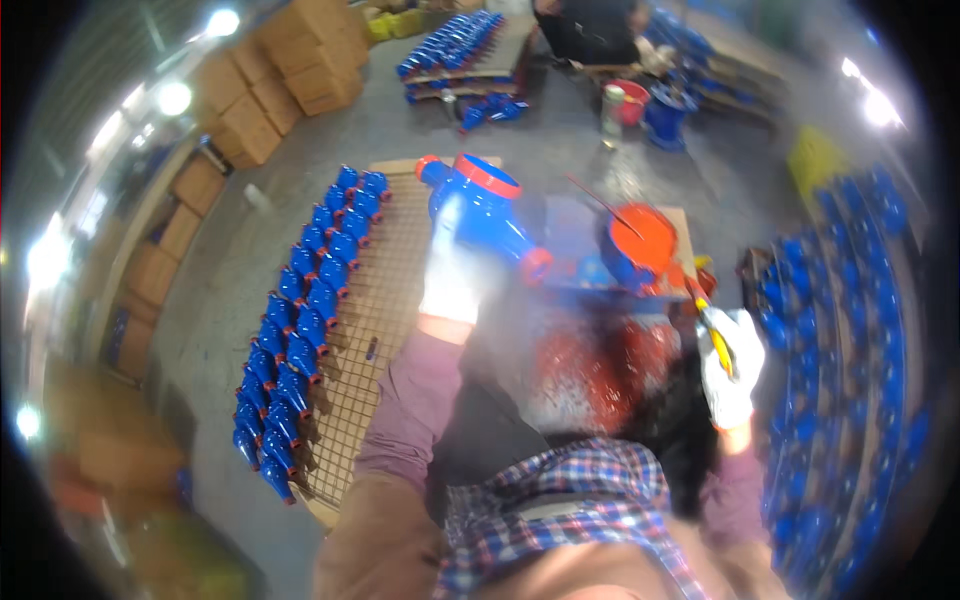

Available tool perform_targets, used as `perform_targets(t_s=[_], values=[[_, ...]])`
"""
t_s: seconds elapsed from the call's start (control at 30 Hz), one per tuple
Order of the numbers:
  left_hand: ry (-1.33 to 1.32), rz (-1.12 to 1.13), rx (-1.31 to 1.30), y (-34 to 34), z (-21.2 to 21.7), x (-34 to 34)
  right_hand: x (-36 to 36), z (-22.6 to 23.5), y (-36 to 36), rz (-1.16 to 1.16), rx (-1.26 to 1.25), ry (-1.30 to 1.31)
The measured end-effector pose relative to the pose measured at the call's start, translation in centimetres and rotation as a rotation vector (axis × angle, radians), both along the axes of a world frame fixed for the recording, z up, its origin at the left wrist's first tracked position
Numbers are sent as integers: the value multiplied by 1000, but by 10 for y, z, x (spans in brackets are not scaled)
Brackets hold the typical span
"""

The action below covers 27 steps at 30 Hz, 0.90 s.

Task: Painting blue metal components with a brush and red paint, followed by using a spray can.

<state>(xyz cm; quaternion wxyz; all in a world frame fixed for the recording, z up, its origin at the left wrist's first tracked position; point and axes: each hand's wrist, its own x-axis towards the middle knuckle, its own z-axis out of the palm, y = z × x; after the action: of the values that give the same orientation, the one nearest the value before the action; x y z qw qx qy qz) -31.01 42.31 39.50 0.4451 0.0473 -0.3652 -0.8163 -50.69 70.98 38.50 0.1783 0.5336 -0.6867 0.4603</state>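
My left hand (455,270), in a white glove, holds up a blue pipe-like casting (492,220) with orange-red rims at its openings. The hand is smeared by motion, and its fingers are partly hidden. To the right, my gloved right hand (732,365) is closed round the yellow handle of a paintbrush (718,340). The brush's reddish tip points up and left, near a blue container of orange-red paint (643,242). A thin stick (595,195) leans in that paint. Red paint stains cover the surface (590,370) between my arms.
Several similar blue castings (300,320) stand in rows on a grid-topped board (370,400) to my left. More fill racks (840,340) at the right and a pallet (475,60) ahead. Cardboard boxes (300,55) are stacked far left. A red bucket (630,103) stands beyond the paint.
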Motion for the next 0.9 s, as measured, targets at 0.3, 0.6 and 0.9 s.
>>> perform_targets(t_s=[0.3,0.6,0.9], values=[[-640,1270,-882,-90,2,55,11,8,-90,71,-60,48],[-648,1179,-817,-122,-36,75,33,3,-182,203,-100,73],[-133,371,250,-182,-119,108,59,-44,-259,431,54,-119]])
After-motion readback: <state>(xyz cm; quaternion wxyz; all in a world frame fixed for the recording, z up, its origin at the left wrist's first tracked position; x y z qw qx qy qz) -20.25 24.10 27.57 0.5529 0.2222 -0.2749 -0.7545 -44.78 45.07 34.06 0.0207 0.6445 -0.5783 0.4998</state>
